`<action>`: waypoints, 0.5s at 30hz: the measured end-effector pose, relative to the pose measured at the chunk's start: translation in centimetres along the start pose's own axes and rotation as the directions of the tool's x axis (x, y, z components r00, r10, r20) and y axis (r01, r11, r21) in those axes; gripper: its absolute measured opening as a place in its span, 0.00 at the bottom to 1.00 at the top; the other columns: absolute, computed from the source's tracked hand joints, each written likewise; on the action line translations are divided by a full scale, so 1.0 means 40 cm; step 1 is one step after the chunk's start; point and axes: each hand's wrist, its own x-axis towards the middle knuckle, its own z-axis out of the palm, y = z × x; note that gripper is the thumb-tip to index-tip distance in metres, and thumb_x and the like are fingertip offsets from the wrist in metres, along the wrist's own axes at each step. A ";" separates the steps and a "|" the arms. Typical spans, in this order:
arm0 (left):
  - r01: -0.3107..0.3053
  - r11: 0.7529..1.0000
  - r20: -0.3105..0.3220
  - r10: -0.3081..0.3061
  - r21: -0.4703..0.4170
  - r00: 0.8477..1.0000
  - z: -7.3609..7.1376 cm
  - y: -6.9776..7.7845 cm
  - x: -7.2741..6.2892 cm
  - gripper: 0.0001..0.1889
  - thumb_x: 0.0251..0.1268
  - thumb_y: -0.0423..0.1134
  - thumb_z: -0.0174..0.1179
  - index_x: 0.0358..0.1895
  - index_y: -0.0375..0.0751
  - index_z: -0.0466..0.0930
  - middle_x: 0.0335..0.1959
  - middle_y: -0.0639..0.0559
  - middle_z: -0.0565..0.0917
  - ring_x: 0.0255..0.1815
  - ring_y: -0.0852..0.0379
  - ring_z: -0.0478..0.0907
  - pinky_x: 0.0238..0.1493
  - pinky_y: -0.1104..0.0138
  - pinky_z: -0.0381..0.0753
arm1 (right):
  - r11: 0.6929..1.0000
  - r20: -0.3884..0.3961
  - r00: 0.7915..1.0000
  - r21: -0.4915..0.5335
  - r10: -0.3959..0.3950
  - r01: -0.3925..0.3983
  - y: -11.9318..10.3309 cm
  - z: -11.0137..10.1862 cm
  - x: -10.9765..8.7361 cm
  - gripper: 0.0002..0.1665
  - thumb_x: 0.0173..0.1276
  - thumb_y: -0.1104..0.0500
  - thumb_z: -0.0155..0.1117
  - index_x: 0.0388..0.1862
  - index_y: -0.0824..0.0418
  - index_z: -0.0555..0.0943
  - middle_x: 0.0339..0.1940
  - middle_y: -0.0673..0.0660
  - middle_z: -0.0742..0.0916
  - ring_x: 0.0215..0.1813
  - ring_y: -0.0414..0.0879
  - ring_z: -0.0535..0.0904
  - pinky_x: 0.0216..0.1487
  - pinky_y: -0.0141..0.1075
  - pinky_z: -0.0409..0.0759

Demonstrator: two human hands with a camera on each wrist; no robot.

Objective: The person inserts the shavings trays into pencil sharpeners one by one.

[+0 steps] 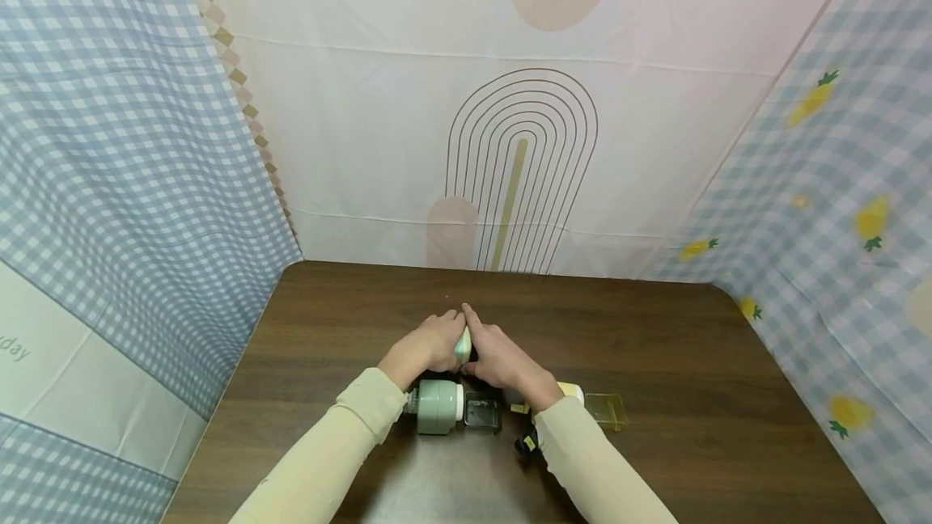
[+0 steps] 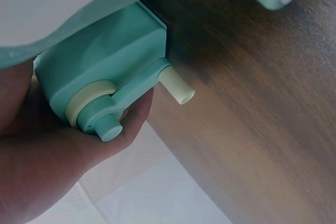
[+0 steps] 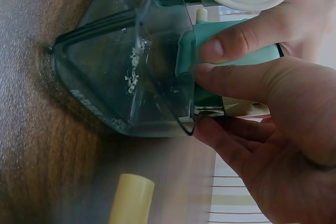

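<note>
Both hands meet over the table around a teal pencil sharpener (image 1: 463, 344) with a side crank. In the left wrist view its teal body (image 2: 105, 51) and cream-tipped crank handle (image 2: 176, 85) show. My left hand (image 1: 433, 340) grips the body, with its thumb on top in the right wrist view. My right hand (image 1: 501, 356) holds the other side, its fingertips partly hidden behind a clear dark shavings bin (image 3: 126, 77). White crumbs lie inside that bin. Closer to me, a larger green pencil sharpener (image 1: 437, 407) with a white front lies beside the bin.
Near the right forearm lie a yellow-and-white object (image 1: 573, 391), a clear yellow bin (image 1: 606, 409) and a black crank-like part (image 1: 526, 443), partly covered by the sleeve. A blurred yellow cylinder (image 3: 131, 198) shows in the right wrist view. Patterned cloths hang beyond the wooden table (image 1: 655, 330).
</note>
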 end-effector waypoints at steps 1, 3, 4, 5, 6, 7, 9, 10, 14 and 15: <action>-0.001 1.000 -0.002 0.001 0.000 1.000 0.000 0.000 0.000 0.48 0.69 0.42 0.74 0.85 0.36 0.54 0.82 0.39 0.63 0.77 0.38 0.67 0.76 0.51 0.69 | 1.000 0.000 1.000 0.001 -0.001 0.001 -0.001 0.000 0.000 0.64 0.69 0.64 0.77 0.88 0.67 0.43 0.64 0.64 0.85 0.62 0.54 0.84 0.63 0.46 0.82; -0.004 1.000 -0.006 0.004 0.002 1.000 0.000 0.000 -0.001 0.47 0.68 0.42 0.74 0.84 0.36 0.55 0.81 0.39 0.65 0.76 0.38 0.68 0.75 0.51 0.70 | 1.000 -0.001 1.000 -0.001 -0.003 0.003 -0.002 0.001 0.001 0.64 0.69 0.63 0.77 0.88 0.67 0.43 0.63 0.64 0.85 0.61 0.54 0.84 0.62 0.46 0.82; -0.005 1.000 -0.007 0.005 0.003 1.000 0.000 0.000 0.000 0.47 0.68 0.42 0.74 0.84 0.35 0.56 0.80 0.39 0.65 0.75 0.38 0.69 0.74 0.51 0.71 | 1.000 -0.003 1.000 -0.001 -0.005 0.005 -0.002 0.001 0.002 0.63 0.69 0.63 0.76 0.88 0.67 0.43 0.63 0.64 0.85 0.61 0.54 0.84 0.62 0.46 0.82; -0.006 1.000 -0.009 0.006 0.005 1.000 0.000 -0.001 0.000 0.47 0.68 0.42 0.74 0.84 0.35 0.56 0.80 0.39 0.65 0.74 0.38 0.70 0.74 0.51 0.72 | 1.000 -0.005 1.000 -0.001 -0.006 0.006 -0.003 0.001 0.002 0.63 0.69 0.63 0.76 0.88 0.68 0.43 0.62 0.64 0.85 0.60 0.54 0.84 0.61 0.46 0.83; -0.005 1.000 -0.008 0.005 0.005 1.000 0.000 -0.001 0.000 0.47 0.69 0.42 0.73 0.84 0.35 0.56 0.80 0.39 0.65 0.74 0.37 0.70 0.73 0.52 0.72 | 1.000 -0.007 1.000 -0.002 -0.006 0.006 -0.003 0.001 0.003 0.63 0.69 0.63 0.76 0.88 0.68 0.43 0.62 0.64 0.85 0.59 0.54 0.85 0.61 0.45 0.83; -0.006 1.000 -0.011 0.006 0.008 1.000 0.000 -0.001 0.000 0.47 0.69 0.42 0.74 0.83 0.35 0.56 0.80 0.39 0.65 0.74 0.37 0.70 0.73 0.52 0.72 | 1.000 -0.009 1.000 -0.003 -0.006 0.006 -0.003 0.001 0.003 0.63 0.69 0.63 0.77 0.88 0.68 0.43 0.62 0.65 0.85 0.60 0.54 0.84 0.61 0.46 0.83; -0.005 1.000 -0.008 0.005 0.007 1.000 0.000 -0.001 0.000 0.47 0.69 0.42 0.73 0.84 0.35 0.56 0.80 0.40 0.65 0.73 0.37 0.71 0.73 0.52 0.73 | 1.000 -0.013 1.000 -0.005 -0.008 0.008 -0.003 0.002 0.004 0.63 0.68 0.63 0.77 0.88 0.69 0.44 0.62 0.65 0.85 0.59 0.54 0.84 0.61 0.46 0.83; -0.004 1.000 -0.010 0.004 0.007 1.000 0.000 -0.001 0.000 0.47 0.69 0.42 0.73 0.84 0.35 0.56 0.80 0.40 0.66 0.73 0.37 0.71 0.72 0.52 0.73 | 1.000 -0.013 1.000 -0.006 -0.009 0.009 -0.003 0.002 0.004 0.63 0.68 0.63 0.77 0.87 0.69 0.44 0.63 0.65 0.85 0.60 0.54 0.84 0.61 0.46 0.83; -0.010 1.000 -0.013 0.011 0.010 1.000 0.000 -0.001 0.001 0.47 0.68 0.42 0.74 0.83 0.35 0.57 0.79 0.39 0.66 0.73 0.38 0.71 0.73 0.52 0.72 | 1.000 -0.013 1.000 -0.008 -0.003 0.003 -0.003 0.004 0.005 0.63 0.68 0.63 0.77 0.87 0.69 0.44 0.64 0.66 0.84 0.61 0.55 0.84 0.61 0.46 0.82; -0.012 1.000 -0.015 0.012 0.011 1.000 0.001 -0.001 0.001 0.47 0.68 0.42 0.74 0.83 0.34 0.57 0.79 0.39 0.66 0.73 0.38 0.71 0.74 0.52 0.72 | 1.000 -0.013 1.000 -0.008 -0.001 0.001 -0.003 0.004 0.005 0.63 0.68 0.63 0.77 0.87 0.69 0.44 0.64 0.66 0.84 0.61 0.55 0.84 0.61 0.46 0.82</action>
